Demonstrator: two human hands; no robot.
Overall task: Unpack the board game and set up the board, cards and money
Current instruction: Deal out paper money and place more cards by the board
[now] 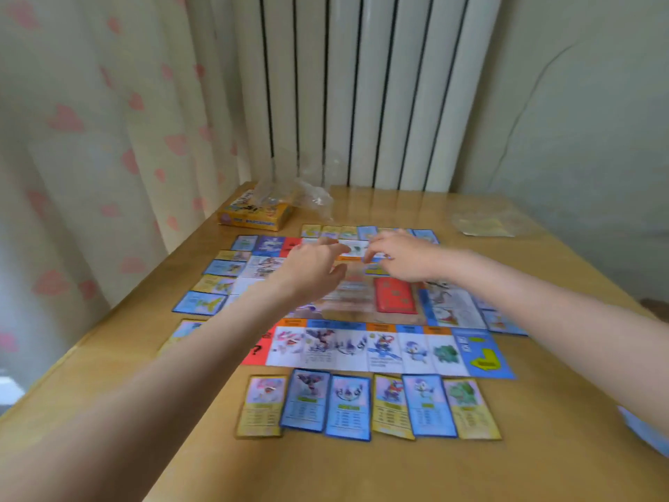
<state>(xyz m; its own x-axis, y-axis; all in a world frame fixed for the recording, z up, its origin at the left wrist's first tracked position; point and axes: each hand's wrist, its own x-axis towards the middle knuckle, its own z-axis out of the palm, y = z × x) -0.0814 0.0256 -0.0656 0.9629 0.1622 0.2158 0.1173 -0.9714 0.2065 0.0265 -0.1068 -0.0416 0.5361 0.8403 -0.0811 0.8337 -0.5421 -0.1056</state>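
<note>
The paper game board (362, 347) lies flat on the wooden table (362, 469). Property cards line its edges: a near row (365, 407), a left column (213, 284) and a far row (347, 231). A red card stack (394, 296) sits on the board's middle. Both my arms reach over the board to its far side. My right hand (402, 259) pinches a small card (374, 270) at its fingertips. My left hand (315, 266) hovers beside it with fingers loosely spread and holds nothing.
The yellow game box (253, 213) stands at the far left corner with crumpled clear wrap (300, 192) on it. A clear bag with paper (485, 222) lies far right. A blue sheet (648, 432) pokes in at the right edge. Curtain left, radiator behind.
</note>
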